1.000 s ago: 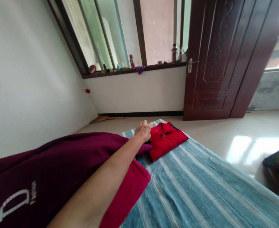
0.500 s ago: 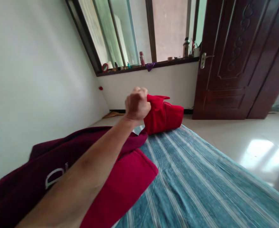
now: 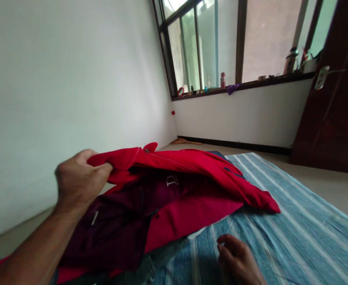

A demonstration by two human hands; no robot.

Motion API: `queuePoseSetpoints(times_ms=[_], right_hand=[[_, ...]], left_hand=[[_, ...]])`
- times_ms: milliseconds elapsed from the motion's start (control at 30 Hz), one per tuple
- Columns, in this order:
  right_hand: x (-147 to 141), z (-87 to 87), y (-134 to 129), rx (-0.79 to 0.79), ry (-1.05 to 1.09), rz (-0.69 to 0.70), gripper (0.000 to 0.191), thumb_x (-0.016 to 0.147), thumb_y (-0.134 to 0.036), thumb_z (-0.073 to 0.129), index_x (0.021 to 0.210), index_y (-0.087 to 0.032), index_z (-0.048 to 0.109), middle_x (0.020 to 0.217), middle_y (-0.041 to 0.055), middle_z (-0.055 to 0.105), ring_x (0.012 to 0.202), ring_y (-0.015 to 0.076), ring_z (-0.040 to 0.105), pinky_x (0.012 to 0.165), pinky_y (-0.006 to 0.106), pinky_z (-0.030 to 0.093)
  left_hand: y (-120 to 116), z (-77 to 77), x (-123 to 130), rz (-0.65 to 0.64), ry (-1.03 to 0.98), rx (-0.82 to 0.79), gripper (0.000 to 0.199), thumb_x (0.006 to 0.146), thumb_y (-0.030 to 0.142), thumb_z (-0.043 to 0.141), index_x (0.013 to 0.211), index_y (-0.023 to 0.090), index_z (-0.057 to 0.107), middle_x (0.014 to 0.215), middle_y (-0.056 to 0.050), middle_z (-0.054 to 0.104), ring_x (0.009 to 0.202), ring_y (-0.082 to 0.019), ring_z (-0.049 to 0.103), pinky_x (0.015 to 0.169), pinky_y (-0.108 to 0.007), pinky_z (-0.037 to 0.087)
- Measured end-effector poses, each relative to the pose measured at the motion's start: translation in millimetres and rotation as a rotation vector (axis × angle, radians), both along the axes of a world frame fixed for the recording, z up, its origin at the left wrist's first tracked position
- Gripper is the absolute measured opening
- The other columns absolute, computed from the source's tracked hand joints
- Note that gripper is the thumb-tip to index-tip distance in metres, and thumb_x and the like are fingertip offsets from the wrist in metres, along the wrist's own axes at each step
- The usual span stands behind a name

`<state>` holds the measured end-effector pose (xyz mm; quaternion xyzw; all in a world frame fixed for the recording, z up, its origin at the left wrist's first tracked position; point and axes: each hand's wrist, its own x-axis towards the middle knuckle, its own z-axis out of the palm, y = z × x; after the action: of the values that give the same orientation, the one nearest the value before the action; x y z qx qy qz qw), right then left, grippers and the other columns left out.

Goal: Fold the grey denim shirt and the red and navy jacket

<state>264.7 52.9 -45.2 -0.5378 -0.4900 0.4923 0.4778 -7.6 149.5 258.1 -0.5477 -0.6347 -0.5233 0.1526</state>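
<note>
My left hand (image 3: 80, 178) is closed around one edge of a red jacket (image 3: 174, 160), lifting that edge above the pile on the bed. The jacket's far part slopes down to the right, with a sleeve end lying on the striped sheet. Under the raised cloth shows a dark maroon garment (image 3: 114, 233) with white lettering and crimson lining (image 3: 191, 217). My right hand (image 3: 237, 257) hovers low over the sheet, apart from the clothes; its fingers are loosely curled with a gap to the thumb, and nothing shows in them.
A blue bedsheet with pale stripes (image 3: 269, 206) covers the bed. Dark greenish cloth (image 3: 162, 257) lies under the garments at the front. Behind are a white wall (image 3: 73, 71), a windowsill (image 3: 251, 84) with bottles and small items, and a dark red door (image 3: 325, 126) at the right.
My left hand has moved left and nearer with the red jacket, which now spreads across the maroon garment. My right hand has come into view. The camera has turned left.
</note>
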Motion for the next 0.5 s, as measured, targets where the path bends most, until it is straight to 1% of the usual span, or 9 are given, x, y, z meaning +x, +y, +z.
queuePoseSetpoints(times_ms=[100, 167, 200, 267, 333, 400, 433, 467, 500], right_hand=[[26, 30.7, 8, 0.100, -0.139, -0.305, 0.070, 0.075, -0.065, 0.053, 0.126, -0.018, 0.044, 0.079, 0.0028, 0.062, 0.066, 0.0199, 0.059, 0.053, 0.029, 0.044], [44, 62.8, 24, 0.199, -0.392, -0.468, 0.087, 0.070, -0.067, 0.057, 0.136, -0.016, 0.034, 0.092, 0.0081, 0.063, 0.080, 0.0265, 0.063, 0.063, 0.035, 0.048], [51, 80.8, 35, 0.214, -0.568, -0.520, 0.091, 0.069, -0.067, 0.058, 0.140, -0.017, 0.031, 0.097, 0.0099, 0.063, 0.087, 0.0299, 0.062, 0.065, 0.038, 0.049], [54, 115.8, 56, 0.288, -0.872, -0.572, 0.089, 0.073, -0.062, 0.057, 0.145, -0.020, 0.024, 0.114, 0.0138, 0.058, 0.099, 0.0349, 0.059, 0.066, 0.041, 0.049], [44, 143.7, 74, 0.392, -1.086, -0.489, 0.076, 0.080, -0.052, 0.054, 0.145, -0.025, 0.024, 0.119, 0.0131, 0.055, 0.104, 0.0338, 0.057, 0.065, 0.038, 0.049], [23, 160.5, 84, 0.453, -1.245, -0.376, 0.066, 0.083, -0.041, 0.054, 0.142, -0.023, 0.030, 0.113, 0.0129, 0.058, 0.100, 0.0313, 0.059, 0.065, 0.035, 0.048], [12, 164.9, 86, 0.460, -1.318, -0.312, 0.061, 0.084, -0.037, 0.054, 0.139, -0.021, 0.034, 0.110, 0.0135, 0.059, 0.097, 0.0308, 0.060, 0.064, 0.035, 0.047], [1, 167.3, 87, 0.453, -1.388, -0.239, 0.055, 0.084, -0.033, 0.053, 0.135, -0.019, 0.039, 0.106, 0.0140, 0.060, 0.093, 0.0303, 0.061, 0.063, 0.034, 0.046], [-7, 168.2, 87, 0.436, -1.447, -0.156, 0.047, 0.085, -0.029, 0.051, 0.130, -0.017, 0.043, 0.101, 0.0143, 0.062, 0.089, 0.0299, 0.063, 0.062, 0.034, 0.045]], left_hand=[[-13, 11.2, 12, -0.240, -0.222, 0.088, 0.010, 0.051, 0.019, 0.055, 0.060, 0.017, 0.054, 0.043, 0.009, 0.039, 0.041, -0.007, 0.035, 0.040, -0.018, 0.025], [-15, 32.8, 21, -0.438, -0.287, 0.168, 0.010, 0.049, 0.017, 0.055, 0.059, 0.016, 0.053, 0.045, 0.009, 0.039, 0.041, -0.006, 0.034, 0.039, -0.016, 0.024], [-15, 45.5, 23, -0.494, -0.275, 0.209, 0.008, 0.049, 0.016, 0.055, 0.057, 0.015, 0.051, 0.045, 0.009, 0.038, 0.041, -0.005, 0.034, 0.039, -0.015, 0.024], [-18, 66.8, 16, -0.548, -0.298, 0.285, 0.007, 0.052, 0.014, 0.052, 0.058, 0.015, 0.049, 0.048, 0.009, 0.038, 0.042, -0.004, 0.037, 0.043, -0.015, 0.030], [-23, 70.2, -9, -0.463, -0.301, 0.389, 0.010, 0.054, 0.012, 0.050, 0.064, 0.013, 0.052, 0.053, 0.008, 0.041, 0.046, -0.005, 0.041, 0.048, -0.017, 0.035], [-31, 46.9, -49, -0.213, -0.261, 0.403, 0.020, 0.054, 0.011, 0.049, 0.072, 0.011, 0.058, 0.057, 0.007, 0.044, 0.050, -0.006, 0.043, 0.050, -0.018, 0.037], [-36, 26.1, -71, -0.035, -0.230, 0.289, 0.021, 0.053, 0.011, 0.050, 0.072, 0.011, 0.061, 0.055, 0.007, 0.045, 0.050, -0.007, 0.042, 0.049, -0.018, 0.036], [-42, 1.5, -93, 0.099, -0.215, 0.102, 0.022, 0.054, 0.012, 0.051, 0.072, 0.012, 0.062, 0.053, 0.007, 0.046, 0.050, -0.009, 0.044, 0.049, -0.019, 0.036], [-49, -24.5, -112, 0.181, -0.222, -0.096, 0.023, 0.054, 0.013, 0.053, 0.075, 0.013, 0.064, 0.053, 0.006, 0.049, 0.053, -0.012, 0.048, 0.049, -0.020, 0.037]])
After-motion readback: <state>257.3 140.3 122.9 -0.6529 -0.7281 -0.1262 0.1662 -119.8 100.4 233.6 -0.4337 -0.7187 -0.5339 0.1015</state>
